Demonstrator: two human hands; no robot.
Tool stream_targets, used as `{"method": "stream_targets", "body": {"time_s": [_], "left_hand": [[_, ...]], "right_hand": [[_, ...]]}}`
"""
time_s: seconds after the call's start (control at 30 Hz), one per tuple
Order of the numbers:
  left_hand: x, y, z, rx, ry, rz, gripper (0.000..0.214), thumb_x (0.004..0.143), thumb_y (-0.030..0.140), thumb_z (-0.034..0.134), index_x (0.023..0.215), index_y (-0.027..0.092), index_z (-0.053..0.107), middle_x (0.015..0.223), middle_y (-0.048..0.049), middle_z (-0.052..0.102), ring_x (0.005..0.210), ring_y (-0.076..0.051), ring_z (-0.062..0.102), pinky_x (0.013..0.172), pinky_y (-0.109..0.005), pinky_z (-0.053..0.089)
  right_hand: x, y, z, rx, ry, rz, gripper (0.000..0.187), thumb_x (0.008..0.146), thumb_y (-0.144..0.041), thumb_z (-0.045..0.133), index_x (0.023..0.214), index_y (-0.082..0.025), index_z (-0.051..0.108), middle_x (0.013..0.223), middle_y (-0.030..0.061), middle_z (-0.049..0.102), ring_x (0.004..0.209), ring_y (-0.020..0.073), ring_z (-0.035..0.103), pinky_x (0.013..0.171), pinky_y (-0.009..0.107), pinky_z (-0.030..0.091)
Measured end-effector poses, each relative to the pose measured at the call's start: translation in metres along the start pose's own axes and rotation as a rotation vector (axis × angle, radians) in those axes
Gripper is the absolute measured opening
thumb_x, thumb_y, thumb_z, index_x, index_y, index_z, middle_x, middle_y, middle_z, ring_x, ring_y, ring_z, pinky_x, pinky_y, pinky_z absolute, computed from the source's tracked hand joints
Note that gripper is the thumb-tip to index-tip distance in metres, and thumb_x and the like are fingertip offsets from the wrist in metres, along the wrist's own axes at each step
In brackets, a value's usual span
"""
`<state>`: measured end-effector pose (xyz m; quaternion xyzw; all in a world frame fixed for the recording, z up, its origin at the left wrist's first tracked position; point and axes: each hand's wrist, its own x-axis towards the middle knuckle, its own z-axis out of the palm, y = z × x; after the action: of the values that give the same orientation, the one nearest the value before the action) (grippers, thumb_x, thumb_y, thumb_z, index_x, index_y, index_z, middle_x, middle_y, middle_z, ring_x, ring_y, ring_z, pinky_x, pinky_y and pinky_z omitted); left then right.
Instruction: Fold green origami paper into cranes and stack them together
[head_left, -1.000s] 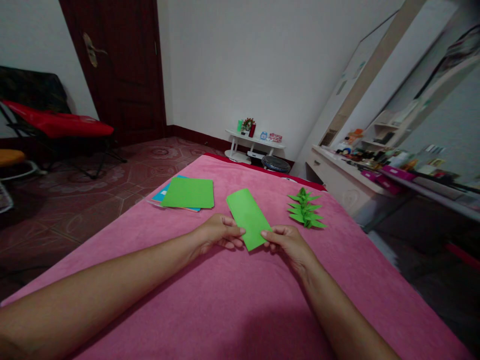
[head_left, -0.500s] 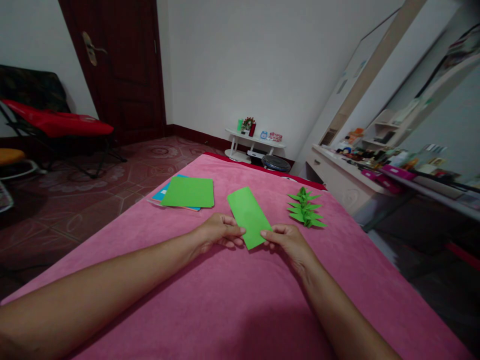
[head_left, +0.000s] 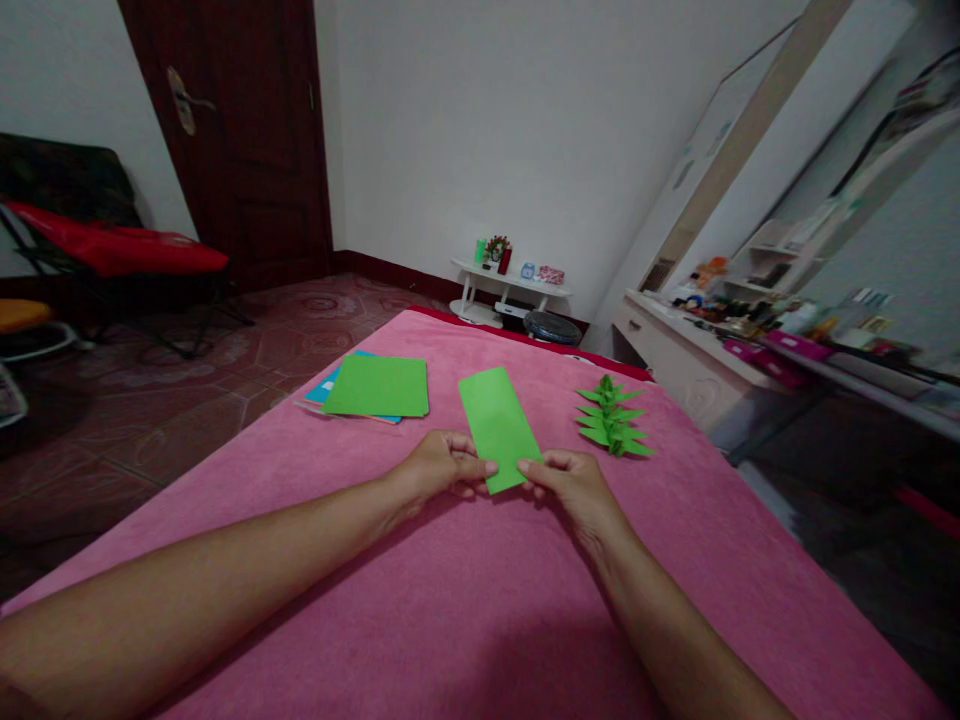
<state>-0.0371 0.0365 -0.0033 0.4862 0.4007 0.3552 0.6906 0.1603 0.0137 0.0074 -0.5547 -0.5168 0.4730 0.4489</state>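
Observation:
Between my two hands is a narrow rectangle of green paper (head_left: 498, 418), tilted slightly, its far end pointing away from me. My left hand (head_left: 448, 464) pinches its near left edge, thumb on top and fingers beneath. On the near right edge my right hand (head_left: 564, 480) grips it the same way, thumb on the face. To the left lies a stack of square green paper sheets (head_left: 379, 386) with blue sheets (head_left: 324, 388) showing under it. On the right sits a spiky green folded-paper piece (head_left: 613, 418), apart from my hands.
Everything rests on a pink cloth surface (head_left: 420, 600). Beyond its far edge stands a low white shelf (head_left: 517, 281) with small items. A cluttered dresser (head_left: 675, 345) is at the right. A red-covered chair (head_left: 135, 250) and a dark door (head_left: 255, 130) are at the left.
The green paper rectangle has turned slightly, its far end now pointing more directly away from me. Both hands keep their hold and have shifted only a little.

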Motion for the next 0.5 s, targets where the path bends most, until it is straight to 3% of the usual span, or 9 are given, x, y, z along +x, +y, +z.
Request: {"method": "stream_targets", "body": {"time_s": [0.27, 0.5], "left_hand": [[-0.002, -0.004, 0.005, -0.008, -0.062, 0.02, 0.038, 0.059, 0.033, 0.082, 0.084, 0.009, 0.069, 0.068, -0.0061, 0.071, 0.059, -0.012, 0.066, 0.055, -0.02, 0.05], [0.003, 0.006, -0.004, 0.148, -0.083, 0.017, 0.034, 0.053, 0.033, 0.084, 0.068, 0.008, 0.066, 0.053, -0.0034, 0.066, 0.046, -0.01, 0.059, 0.048, -0.02, 0.046]], "right_hand": [[-0.002, 0.003, 0.01, -0.014, 0.063, -0.049, 0.03, 0.063, -0.039, 0.076, 0.055, -0.011, 0.067, 0.047, 0.0022, 0.06, 0.041, 0.0075, 0.047, 0.042, 0.02, 0.034], [0.002, 0.005, 0.003, 0.109, -0.031, 0.027, 0.033, 0.059, -0.043, 0.079, 0.066, -0.013, 0.069, 0.05, -0.0008, 0.061, 0.041, 0.0076, 0.049, 0.043, 0.019, 0.037]]}}
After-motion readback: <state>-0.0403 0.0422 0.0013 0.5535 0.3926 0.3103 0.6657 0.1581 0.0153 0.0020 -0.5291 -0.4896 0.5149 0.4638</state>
